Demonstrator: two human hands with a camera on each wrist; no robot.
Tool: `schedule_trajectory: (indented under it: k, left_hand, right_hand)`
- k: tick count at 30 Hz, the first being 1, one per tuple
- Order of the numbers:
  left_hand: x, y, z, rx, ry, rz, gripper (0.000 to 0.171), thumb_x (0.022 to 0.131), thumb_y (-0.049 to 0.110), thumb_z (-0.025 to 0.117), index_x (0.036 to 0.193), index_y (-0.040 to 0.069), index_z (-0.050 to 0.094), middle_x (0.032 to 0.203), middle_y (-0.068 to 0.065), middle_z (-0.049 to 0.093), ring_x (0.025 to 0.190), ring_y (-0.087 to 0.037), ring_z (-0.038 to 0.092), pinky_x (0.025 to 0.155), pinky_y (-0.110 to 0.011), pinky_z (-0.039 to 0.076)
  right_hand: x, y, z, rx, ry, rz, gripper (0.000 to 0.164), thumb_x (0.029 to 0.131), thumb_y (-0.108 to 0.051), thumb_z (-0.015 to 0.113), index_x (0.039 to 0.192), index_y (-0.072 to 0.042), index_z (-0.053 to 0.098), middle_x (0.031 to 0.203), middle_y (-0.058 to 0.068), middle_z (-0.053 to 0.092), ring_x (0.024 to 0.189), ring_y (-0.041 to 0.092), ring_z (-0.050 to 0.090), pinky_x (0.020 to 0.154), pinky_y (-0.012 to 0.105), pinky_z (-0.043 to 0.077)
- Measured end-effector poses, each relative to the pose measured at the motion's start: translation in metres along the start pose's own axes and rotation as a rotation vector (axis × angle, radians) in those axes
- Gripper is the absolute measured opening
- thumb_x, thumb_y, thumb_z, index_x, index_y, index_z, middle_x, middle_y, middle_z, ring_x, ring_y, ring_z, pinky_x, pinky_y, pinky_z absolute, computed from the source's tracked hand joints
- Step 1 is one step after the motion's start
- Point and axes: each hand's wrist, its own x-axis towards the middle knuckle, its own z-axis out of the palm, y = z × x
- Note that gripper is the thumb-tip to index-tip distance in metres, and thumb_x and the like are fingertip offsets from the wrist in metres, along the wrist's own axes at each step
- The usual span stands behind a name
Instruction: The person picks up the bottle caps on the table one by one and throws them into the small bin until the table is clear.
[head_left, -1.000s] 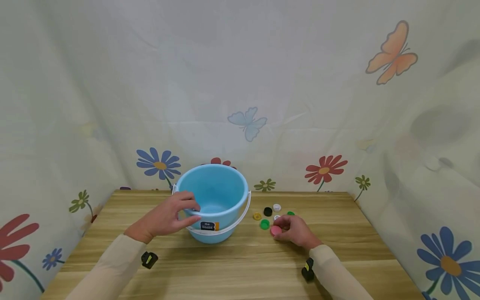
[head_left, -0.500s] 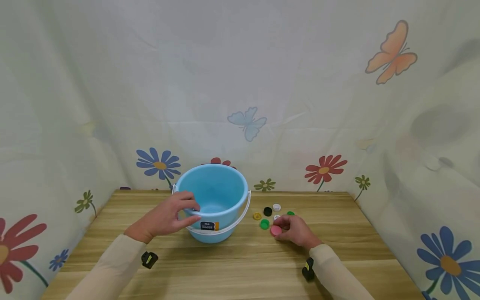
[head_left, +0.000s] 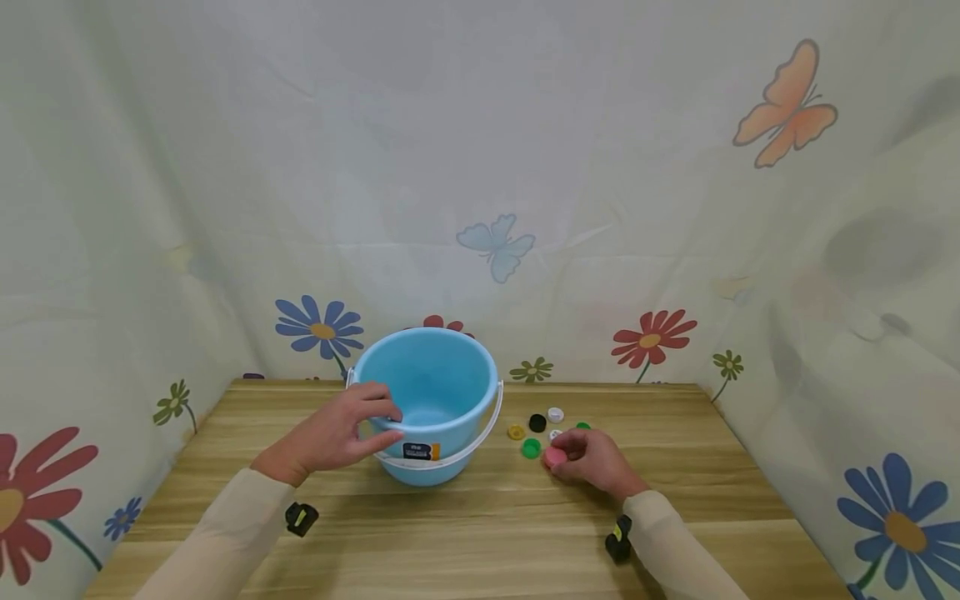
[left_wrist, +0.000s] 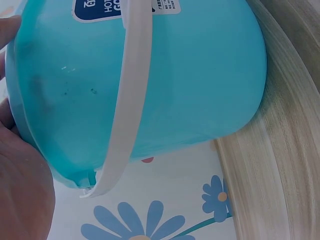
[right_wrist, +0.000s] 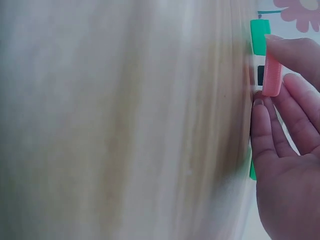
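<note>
A light blue bucket [head_left: 427, 383] with a white handle [left_wrist: 131, 95] stands on the table, left of centre. My left hand [head_left: 348, 427] grips its near left rim, fingers over the inside and thumb outside. To the right, my right hand [head_left: 596, 462] pinches a pink bottle cap [head_left: 555, 457] between thumb and fingers. In the right wrist view the pink cap [right_wrist: 272, 74] stands on edge relative to the frame, slightly off the wooden surface. Close by lie a green cap [head_left: 531, 448], a yellow cap [head_left: 516, 432], a black cap [head_left: 537, 423] and a white cap [head_left: 555, 415].
Another white cap [head_left: 555, 434] and a second green cap [head_left: 583, 427] sit just behind my right fingers, partly hidden. The wooden table [head_left: 465, 550] ends at the back against a floral curtain [head_left: 600, 208].
The pink cap has risen very slightly and tilted in my right fingers. My left hand keeps its hold on the bucket, which has not moved.
</note>
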Motion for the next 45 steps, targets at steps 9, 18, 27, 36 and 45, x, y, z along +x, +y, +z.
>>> schedule_trajectory:
  k: [9,18,27,36,45]
  left_hand:
    - [0.001,0.0,0.0,-0.002,-0.002,-0.004,0.014,0.089,0.034,0.081,0.099,0.03,0.072,0.098,0.015,0.058,0.098,-0.007,0.055,0.084,-0.04,0.058]
    - [0.001,0.0,0.001,-0.009,-0.001,-0.005,0.013,0.089,0.035,0.08,0.099,0.031,0.072,0.097,0.016,0.057,0.097,-0.006,0.054,0.084,-0.038,0.058]
    - [0.001,-0.002,0.003,-0.011,0.003,-0.001,0.014,0.089,0.036,0.081,0.098,0.031,0.072,0.097,0.016,0.057,0.097,-0.007,0.054,0.084,-0.039,0.058]
    - [0.0,-0.004,0.003,-0.014,0.008,0.011,0.013,0.089,0.036,0.081,0.098,0.031,0.072,0.097,0.016,0.057,0.096,-0.006,0.054,0.082,-0.037,0.057]
    - [0.0,-0.003,0.002,-0.01,0.007,0.004,0.013,0.089,0.036,0.08,0.098,0.031,0.072,0.096,0.016,0.057,0.096,-0.005,0.053,0.082,-0.037,0.057]
  right_hand:
    - [-0.003,-0.003,-0.002,0.059,0.018,-0.023,0.037,0.082,-0.012,0.086,0.116,-0.007,0.072,0.109,0.006,0.074,0.099,0.019,0.069,0.087,0.032,0.058]
    - [0.001,0.001,-0.002,0.1,0.057,-0.032,0.035,0.083,-0.019,0.086,0.115,-0.012,0.073,0.111,0.004,0.074,0.099,0.017,0.069,0.086,0.03,0.059]
    - [0.003,0.001,-0.004,0.179,0.11,-0.043,0.036,0.082,-0.017,0.088,0.114,-0.013,0.074,0.114,0.005,0.074,0.104,0.018,0.07,0.09,0.029,0.058]
    - [0.003,-0.002,-0.008,0.185,0.117,-0.08,0.038,0.082,-0.024,0.088,0.116,-0.015,0.073,0.115,0.004,0.074,0.105,0.018,0.069,0.092,0.028,0.056]
    - [0.002,-0.01,-0.015,0.194,0.133,-0.086,0.045,0.081,-0.031,0.088,0.12,-0.017,0.072,0.121,0.005,0.072,0.11,0.021,0.067,0.093,0.027,0.056]
